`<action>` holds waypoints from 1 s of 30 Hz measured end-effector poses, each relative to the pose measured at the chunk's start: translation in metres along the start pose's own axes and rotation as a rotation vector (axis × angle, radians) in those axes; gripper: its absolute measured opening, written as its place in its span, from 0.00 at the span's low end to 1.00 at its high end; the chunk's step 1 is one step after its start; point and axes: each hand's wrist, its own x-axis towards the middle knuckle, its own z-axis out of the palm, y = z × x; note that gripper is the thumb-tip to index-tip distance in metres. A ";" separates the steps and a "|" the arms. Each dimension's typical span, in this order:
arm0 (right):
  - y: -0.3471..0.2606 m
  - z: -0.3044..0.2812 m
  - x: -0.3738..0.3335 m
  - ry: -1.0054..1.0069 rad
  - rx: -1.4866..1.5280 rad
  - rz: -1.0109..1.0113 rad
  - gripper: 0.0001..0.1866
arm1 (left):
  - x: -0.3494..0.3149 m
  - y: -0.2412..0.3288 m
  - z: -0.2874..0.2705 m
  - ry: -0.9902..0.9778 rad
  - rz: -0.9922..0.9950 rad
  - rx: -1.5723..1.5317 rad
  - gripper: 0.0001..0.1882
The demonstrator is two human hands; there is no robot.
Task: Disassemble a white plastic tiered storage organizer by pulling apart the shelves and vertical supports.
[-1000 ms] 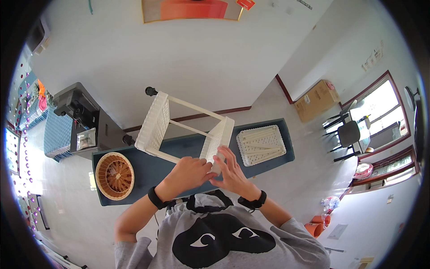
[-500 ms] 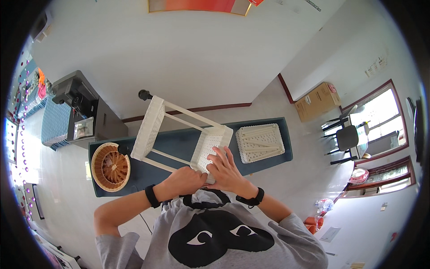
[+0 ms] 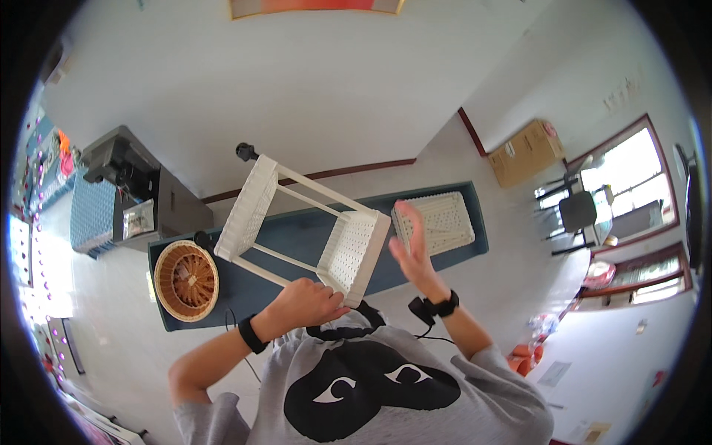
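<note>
A white plastic storage rack (image 3: 346, 248), two perforated baskets joined by poles with black casters at the far basket (image 3: 246, 204), lies tilted over the bench. My left hand (image 3: 310, 302) is closed round the rack at the near corner of its right-hand basket. To the right, my right hand (image 3: 415, 248) is off the rack, fingers spread and holding nothing. It is nearest to a third white basket (image 3: 456, 239), overlapping its left edge in view. Several loose white poles (image 3: 441, 215) lie in that basket.
A long dark blue bench (image 3: 297, 236) carries these things. At its left end stands a round wicker basket (image 3: 187, 282). Beyond are a grey cabinet (image 3: 182, 200), a cardboard box (image 3: 526, 152) and a dark chair (image 3: 578, 213).
My right hand has let go of the rack's basket and moved right, toward the basket of poles. My left hand keeps its grip, and the rack has hardly moved.
</note>
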 end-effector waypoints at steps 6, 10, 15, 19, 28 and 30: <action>0.040 0.016 0.013 -0.249 0.543 0.503 0.19 | -0.012 0.011 0.006 -0.048 -0.011 0.007 0.20; 0.004 0.016 0.019 -0.177 0.559 0.406 0.14 | -0.019 0.013 -0.014 0.007 -0.018 -0.059 0.20; -0.060 -0.004 0.024 -0.029 0.043 -0.043 0.14 | -0.021 0.011 -0.018 -0.015 -0.101 -0.063 0.19; -0.065 0.017 0.028 -0.016 -0.309 -0.262 0.16 | -0.004 -0.022 0.035 0.022 -0.211 0.091 0.18; -0.008 0.053 -0.003 -0.034 -0.361 -0.243 0.18 | 0.007 -0.018 0.100 0.080 -0.328 -0.075 0.20; -0.001 0.055 -0.010 -0.035 -0.403 -0.253 0.21 | 0.002 0.003 0.067 -0.127 -0.395 0.004 0.18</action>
